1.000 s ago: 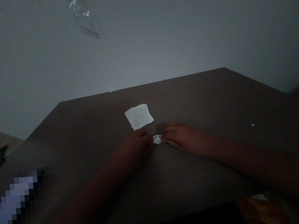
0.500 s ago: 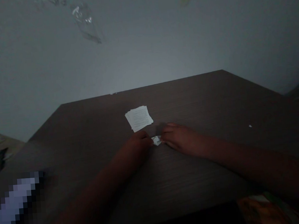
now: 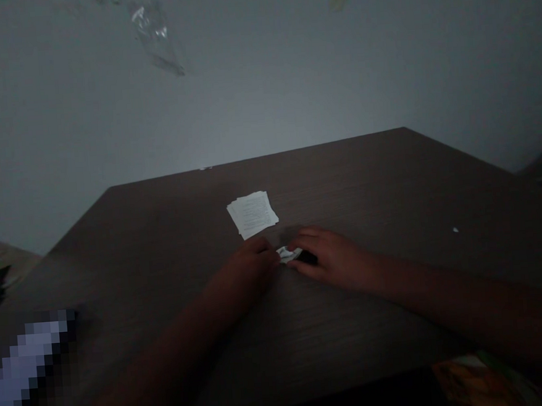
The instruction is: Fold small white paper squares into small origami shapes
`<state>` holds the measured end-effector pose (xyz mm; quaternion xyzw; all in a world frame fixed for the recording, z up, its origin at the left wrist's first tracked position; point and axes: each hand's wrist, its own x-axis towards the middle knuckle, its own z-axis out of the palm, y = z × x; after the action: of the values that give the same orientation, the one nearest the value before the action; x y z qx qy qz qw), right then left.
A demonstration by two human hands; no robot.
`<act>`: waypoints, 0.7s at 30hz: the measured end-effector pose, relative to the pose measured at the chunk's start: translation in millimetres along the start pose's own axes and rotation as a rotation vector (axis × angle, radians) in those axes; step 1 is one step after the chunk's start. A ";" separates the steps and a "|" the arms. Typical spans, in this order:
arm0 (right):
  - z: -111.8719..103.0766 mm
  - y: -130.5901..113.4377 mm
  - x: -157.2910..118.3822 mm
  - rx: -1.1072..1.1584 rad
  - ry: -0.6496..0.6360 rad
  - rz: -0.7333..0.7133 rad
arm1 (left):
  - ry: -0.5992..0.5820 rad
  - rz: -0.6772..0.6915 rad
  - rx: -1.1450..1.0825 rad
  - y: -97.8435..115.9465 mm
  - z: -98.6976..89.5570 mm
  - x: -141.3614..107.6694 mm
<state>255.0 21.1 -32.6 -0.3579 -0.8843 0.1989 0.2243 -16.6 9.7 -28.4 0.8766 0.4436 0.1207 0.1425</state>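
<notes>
A small piece of folded white paper [image 3: 287, 254] lies low over the tabletop between my two hands. My left hand [image 3: 255, 263] is closed, its fingertips pinching the paper's left end. My right hand [image 3: 325, 252] curves around the right end, with fingers along the far edge and thumb along the near edge. A dark gap shows between that thumb and forefinger. The paper's folds are partly hidden by my fingers. Just beyond my hands sits a loose stack of printed white paper sheets [image 3: 253, 215], slightly fanned.
The dark wood-grain table [image 3: 343, 179] stands against a grey wall [image 3: 291, 90]. A blurred-out, pixelated object [image 3: 29, 362] lies at the lower left. One tiny white scrap [image 3: 455, 230] is on the right side. Clear plastic [image 3: 154, 35] hangs on the wall.
My right thumb and forefinger have spread apart, and the right hand has shifted slightly. The paper now shows more to the right, between them. My left hand stays nearly in place.
</notes>
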 end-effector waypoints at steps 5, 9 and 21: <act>0.0 2.7 2.2 0.053 -0.008 0.004 | -0.002 0.039 -0.041 4.4 -2.4 0.9; -5.7 -0.5 5.1 0.076 -0.050 0.067 | 0.045 0.058 -0.056 8.2 3.0 -0.4; -33.3 -20.0 4.0 0.066 -0.195 0.140 | 0.065 0.065 -0.099 39.6 2.8 -3.4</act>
<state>259.5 17.0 6.0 -0.3901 -0.8678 0.2770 0.1344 11.9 -15.9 -17.2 0.8779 0.4127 0.1756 0.1674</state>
